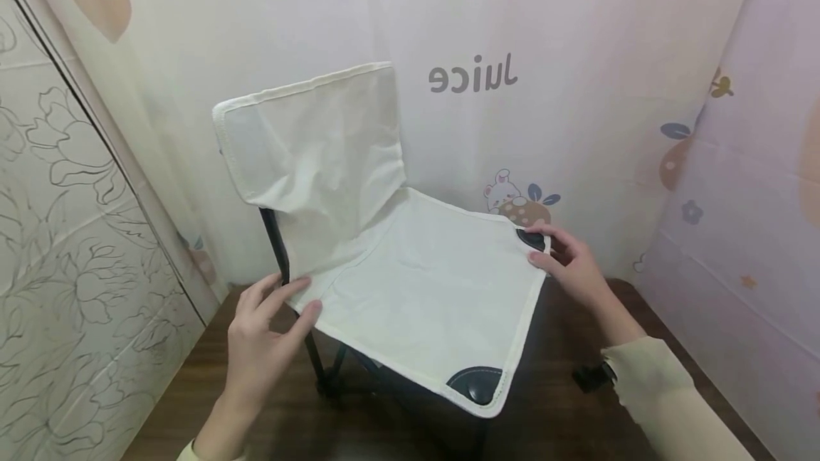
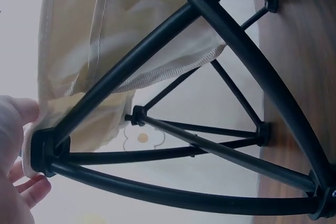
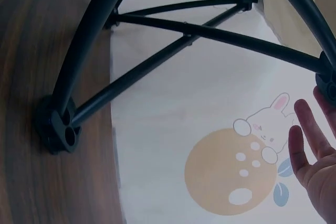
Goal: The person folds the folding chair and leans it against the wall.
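A folding chair (image 1: 423, 290) with cream fabric stands with its backrest raised, on a black tube frame (image 2: 210, 203). At the seat's left edge, by the backrest, my left hand (image 1: 259, 340) holds the rear corner, thumb and a finger on the fabric. The left wrist view has that hand (image 2: 16, 156) beside a black corner joint (image 2: 44, 150). My right hand (image 1: 573, 269) holds the far right corner, thumb and forefinger around its black patch (image 1: 532, 239). In the right wrist view the fingers of the right hand (image 3: 317, 166) are extended below a joint (image 3: 328, 80).
The chair stands on a dark wood-grain surface (image 1: 551, 404). Behind it hangs a printed curtain (image 1: 576, 126), with a line-drawn floral panel (image 1: 83, 269) at left. A small black object (image 1: 592, 377) shows beside the right sleeve (image 1: 666, 397).
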{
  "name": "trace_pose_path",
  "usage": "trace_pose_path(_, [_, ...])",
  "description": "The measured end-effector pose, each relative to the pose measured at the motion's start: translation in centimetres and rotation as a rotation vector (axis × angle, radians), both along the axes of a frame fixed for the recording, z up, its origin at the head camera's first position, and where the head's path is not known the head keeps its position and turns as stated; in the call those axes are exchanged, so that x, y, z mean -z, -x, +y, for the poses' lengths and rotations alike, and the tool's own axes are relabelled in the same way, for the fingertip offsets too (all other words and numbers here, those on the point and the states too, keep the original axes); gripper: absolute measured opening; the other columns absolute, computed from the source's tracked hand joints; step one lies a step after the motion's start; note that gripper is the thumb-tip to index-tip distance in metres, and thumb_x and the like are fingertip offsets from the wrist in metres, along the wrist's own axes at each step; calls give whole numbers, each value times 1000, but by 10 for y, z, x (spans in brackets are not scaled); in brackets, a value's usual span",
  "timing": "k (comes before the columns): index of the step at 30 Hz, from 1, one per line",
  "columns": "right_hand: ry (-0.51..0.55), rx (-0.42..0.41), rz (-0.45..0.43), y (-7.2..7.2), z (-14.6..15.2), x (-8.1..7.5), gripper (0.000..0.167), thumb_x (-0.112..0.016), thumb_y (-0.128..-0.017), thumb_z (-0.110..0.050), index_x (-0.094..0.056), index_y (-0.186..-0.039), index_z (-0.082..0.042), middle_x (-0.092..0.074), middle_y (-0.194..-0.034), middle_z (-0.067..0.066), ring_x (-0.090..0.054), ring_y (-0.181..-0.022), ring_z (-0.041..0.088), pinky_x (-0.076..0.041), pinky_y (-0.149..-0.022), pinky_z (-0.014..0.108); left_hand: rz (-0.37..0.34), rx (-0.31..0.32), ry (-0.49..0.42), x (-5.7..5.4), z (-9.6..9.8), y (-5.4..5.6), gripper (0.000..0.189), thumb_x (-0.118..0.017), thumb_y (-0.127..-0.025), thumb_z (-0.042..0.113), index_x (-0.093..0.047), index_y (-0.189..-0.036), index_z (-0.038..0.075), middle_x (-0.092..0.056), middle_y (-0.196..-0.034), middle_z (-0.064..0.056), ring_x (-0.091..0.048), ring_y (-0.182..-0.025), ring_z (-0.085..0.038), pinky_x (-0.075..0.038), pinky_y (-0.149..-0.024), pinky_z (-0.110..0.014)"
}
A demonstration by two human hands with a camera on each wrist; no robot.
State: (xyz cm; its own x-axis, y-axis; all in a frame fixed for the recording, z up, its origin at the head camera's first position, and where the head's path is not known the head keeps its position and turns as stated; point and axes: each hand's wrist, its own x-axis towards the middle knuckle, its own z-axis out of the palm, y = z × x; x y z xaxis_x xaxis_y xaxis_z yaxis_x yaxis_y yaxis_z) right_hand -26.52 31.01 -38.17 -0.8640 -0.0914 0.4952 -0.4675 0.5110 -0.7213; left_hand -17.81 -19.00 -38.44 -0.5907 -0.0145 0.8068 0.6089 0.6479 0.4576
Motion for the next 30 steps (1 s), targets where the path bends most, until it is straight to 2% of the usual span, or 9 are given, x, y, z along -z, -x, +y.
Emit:
trace_pose_path(3, [18, 20, 6, -5, -1, 2, 44, -73, -106, -14, -63, -148, -9, -61, -135, 8, -60, -107, 8, -53, -86, 15, -1, 6, -4, 0, -2, 3, 36, -93, -86, 11, -84, -121, 12, -70, -136, -21, -60, -134, -40, -50, -108, -42])
trace_pose_path(6, [28, 44, 9, -10, -3, 4, 45, -73, -105, -15, -64, -148, -10, -61, -125, 3, -61, -96, 13, -53, -75, 22, 4, 15, -9, 1, -3, 6, 37, -93, -86, 9, -84, -121, 12, -70, -136, -20, -61, -133, -41, -50, -109, -41])
trace_pose_path(9, [31, 62, 0, -12, -5, 4, 45, -73, -105, -17, -64, -149, -11, -61, -125, 2, -61, -97, 15, -52, -75, 24, 5, 26, -21, 2, -5, 9, 37, -92, -86, 8, -84, -122, 13, -70, -137, -19, -62, -133, -40, -47, -110, -31])
trace_pose_path(12, [27, 84, -13, -15, -5, 5, 46, -73, -106, -20, -63, -150, -13, -61, -125, 5, -60, -97, 15, -51, -75, 25, 4, 63, -43, 4, -7, 14, 37, -91, -87, 5, -84, -122, 12, -69, -137, -17, -64, -126, -36, -44, -106, -19])
trace_pose_path(14, [29, 95, -17, -18, -4, 6, 46, -73, -106, -20, -63, -150, -13, -61, -126, 6, -60, -98, 14, -52, -75, 24, 12, 84, -52, 6, -7, 17, 38, -91, -86, 2, -83, -122, 11, -69, -136, -17, -64, -121, -34, -45, -102, -16])
trace_pose_path(16, [35, 103, -16, -20, -3, 7, 46, -73, -105, -20, -63, -150, -12, -62, -126, 5, -61, -98, 12, -52, -76, 22, 11, 108, -63, 7, -7, 20, 39, -90, -86, 0, -83, -123, 11, -69, -136, -16, -64, -117, -30, -46, -98, -15])
trace_pose_path(24, [76, 112, 29, -29, -4, 12, 45, -74, -104, -15, -65, -148, -11, -64, -123, -15, -62, -97, 10, -51, -76, 20, 18, 124, -58, 8, -8, 30, 38, -90, -86, 0, -84, -122, 12, -70, -139, -16, -66, -111, -23, -49, -91, -15])
trace_pose_path(30, [65, 154, 47, -36, -6, 14, 44, -73, -105, -20, -66, -148, -15, -65, -115, -13, -60, -93, 15, -49, -73, 23, 9, 159, -70, 9, -12, 38, 38, -89, -87, -1, -83, -123, 11, -69, -140, -14, -66, -99, -14, -53, -87, -17])
